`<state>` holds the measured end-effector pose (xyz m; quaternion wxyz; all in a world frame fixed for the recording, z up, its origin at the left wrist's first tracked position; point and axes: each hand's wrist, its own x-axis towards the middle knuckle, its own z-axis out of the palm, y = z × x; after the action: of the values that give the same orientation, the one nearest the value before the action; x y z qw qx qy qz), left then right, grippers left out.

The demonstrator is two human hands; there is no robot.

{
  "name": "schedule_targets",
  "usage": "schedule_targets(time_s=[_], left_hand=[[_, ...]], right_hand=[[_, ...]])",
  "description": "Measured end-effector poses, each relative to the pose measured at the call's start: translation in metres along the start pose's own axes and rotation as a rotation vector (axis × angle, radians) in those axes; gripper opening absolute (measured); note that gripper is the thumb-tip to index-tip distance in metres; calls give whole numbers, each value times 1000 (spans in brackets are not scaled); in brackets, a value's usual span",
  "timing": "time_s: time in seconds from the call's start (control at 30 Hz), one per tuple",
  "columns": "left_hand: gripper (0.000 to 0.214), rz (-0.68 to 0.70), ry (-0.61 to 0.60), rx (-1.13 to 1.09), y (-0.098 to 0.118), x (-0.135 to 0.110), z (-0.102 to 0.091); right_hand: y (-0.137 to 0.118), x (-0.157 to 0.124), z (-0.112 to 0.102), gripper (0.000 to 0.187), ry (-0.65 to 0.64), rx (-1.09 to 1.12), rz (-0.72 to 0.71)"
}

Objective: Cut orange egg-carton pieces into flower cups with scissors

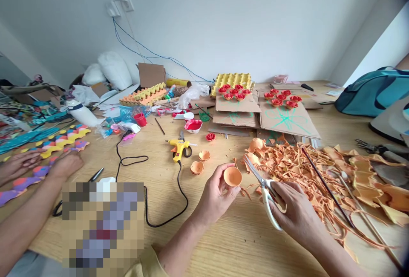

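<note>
Between the thumb and fingers of my left hand (pixel 215 194) is a round orange egg-carton cup (pixel 233 177), its hollow side facing up toward me. My right hand (pixel 295 211) grips white-handled scissors (pixel 267 198) by the loops; the blades are parted and point up and left, just right of the cup and apart from it. Two cut orange cups (pixel 197 167) sit on the table left of my left hand. A pile of orange carton scraps (pixel 300 168) spreads beyond and beside my right hand.
A yellow glue gun (pixel 178 149) trails a black cord. Behind it stand a dish of red paint (pixel 193 126) and a red flower (pixel 210 137). More red flowers rest on cardboard sheets (pixel 287 119). At left, a co-worker's hands (pixel 67 166) touch painted carton strips. A teal bag (pixel 373 91) stands right.
</note>
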<state>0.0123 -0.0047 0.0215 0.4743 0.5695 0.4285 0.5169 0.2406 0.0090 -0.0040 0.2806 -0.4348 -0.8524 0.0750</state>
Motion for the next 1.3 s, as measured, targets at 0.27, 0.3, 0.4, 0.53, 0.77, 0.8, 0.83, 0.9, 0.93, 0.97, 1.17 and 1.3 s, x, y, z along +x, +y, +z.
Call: schedule_targets(time_s=[0.27, 0.3, 0.4, 0.53, 0.77, 0.8, 0.83, 0.9, 0.93, 0.97, 1.17, 1.3], left_hand=[[43, -32, 8, -11, -6, 2, -1], [42, -26, 8, 7, -6, 3, -1], [41, -10, 2, 47, -7, 3, -2], [43, 11, -5, 49, -7, 2, -2], [40, 11, -17, 104, 0, 1, -1], [40, 12, -14, 97, 1, 1, -1], [41, 13, -11, 85, 1, 1, -1], [45, 12, -2, 64, 1, 1, -1], [47, 8, 1, 57, 1, 1, -2], [48, 4, 3, 53, 1, 1, -2], [42, 1, 8, 84, 3, 3, -3], [40, 19, -13, 144, 5, 2, -4]], right_hand=[[-2, 1, 0, 16, 7, -3, -26], [-3, 1, 0, 16, 10, -4, -33], [-2, 1, 2, 17, 8, -8, -35], [0, 0, 3, 17, -4, -14, -31], [3, 1, 1, 19, -21, -10, -15], [4, 1, 1, 19, -20, -11, -11], [4, 1, 0, 19, -17, -11, -7], [5, 1, 0, 20, -14, -10, -5], [5, 1, 0, 19, -13, -10, -6], [5, 1, 1, 18, -14, -9, -7], [4, 1, 4, 11, -13, -11, -23], [7, -2, 6, 14, -26, 7, -14]])
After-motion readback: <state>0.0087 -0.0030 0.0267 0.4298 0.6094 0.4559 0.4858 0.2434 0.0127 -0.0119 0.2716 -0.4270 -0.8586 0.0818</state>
